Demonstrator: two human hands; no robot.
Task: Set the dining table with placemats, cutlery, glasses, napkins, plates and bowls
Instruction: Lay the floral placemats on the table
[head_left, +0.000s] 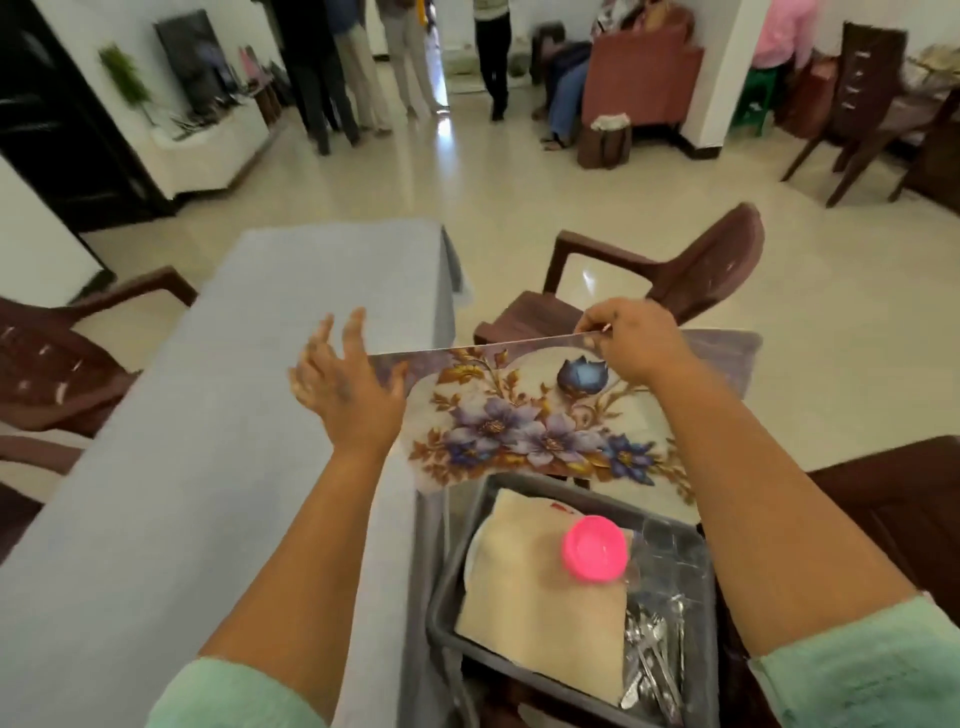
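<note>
A floral placemat (524, 415) with blue and purple flowers hangs in the air to the right of the table (218, 415), which wears a grey-blue cloth. My right hand (631, 340) pinches the placemat's far edge. My left hand (345, 379) hovers with fingers spread at the placemat's left end, over the table's right edge; whether it touches the mat is unclear. Below the mat a grey tray (691, 551) holds a beige folded cloth (540, 603), a bottle with a pink cap (595, 553) and a bundle of cutlery (654, 649).
Brown plastic chairs stand to the right of the table (691, 275) and to its left (57, 364). A dark wooden surface (893, 514) lies at the right. Several people stand or sit at the far end of the room. Pale tiled floor lies beyond the table.
</note>
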